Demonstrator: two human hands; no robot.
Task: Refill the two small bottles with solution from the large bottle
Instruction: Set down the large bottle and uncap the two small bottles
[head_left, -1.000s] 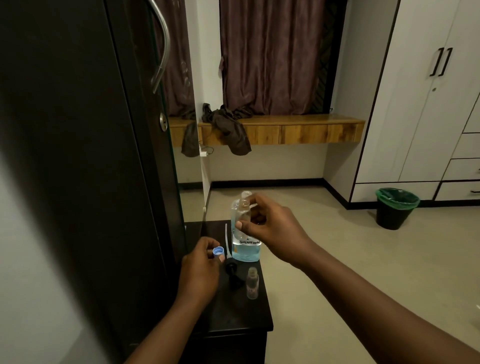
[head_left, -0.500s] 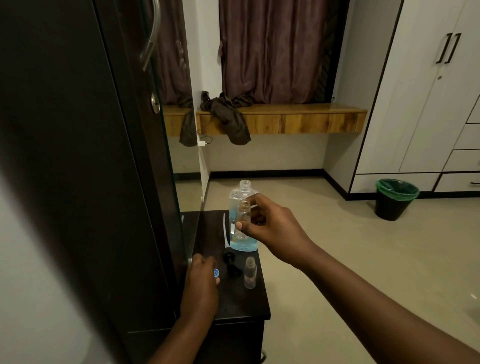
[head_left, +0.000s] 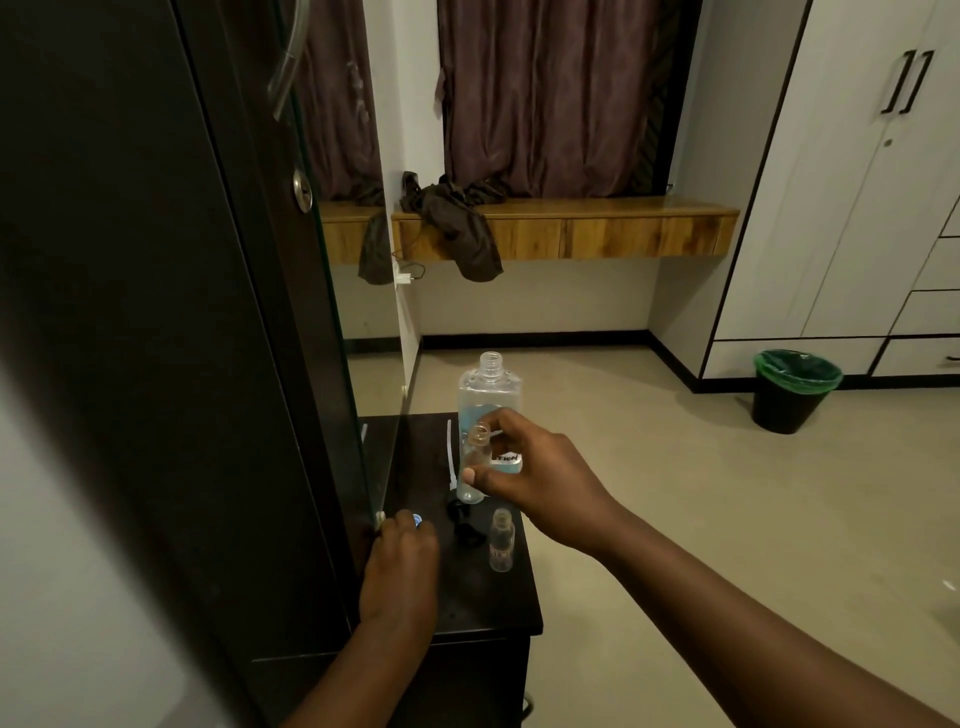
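Observation:
The large clear bottle (head_left: 490, 395) with blue solution stands uncapped at the back of the small dark table (head_left: 467, 603). My right hand (head_left: 535, 478) holds an uncapped small clear bottle (head_left: 474, 467) just in front of it, above the table. The second small bottle (head_left: 502, 540) stands open on the table nearer to me. My left hand (head_left: 402, 566) rests low on the table's left side with a small blue cap (head_left: 416, 519) at its fingertips. A black pump head (head_left: 465, 522) with its white tube (head_left: 451, 452) lies between the hands.
A tall dark wardrobe door (head_left: 156, 312) with a mirror edge stands right against the table's left side. Open floor lies to the right, with a black bin (head_left: 792, 389) lined in green by the white wardrobe (head_left: 857, 182). A wooden shelf (head_left: 566, 228) with dark cloth runs along the far wall.
My left hand has lowered the blue cap from mid-air down to the table's left side. My right hand has kept the small bottle in front of the large bottle.

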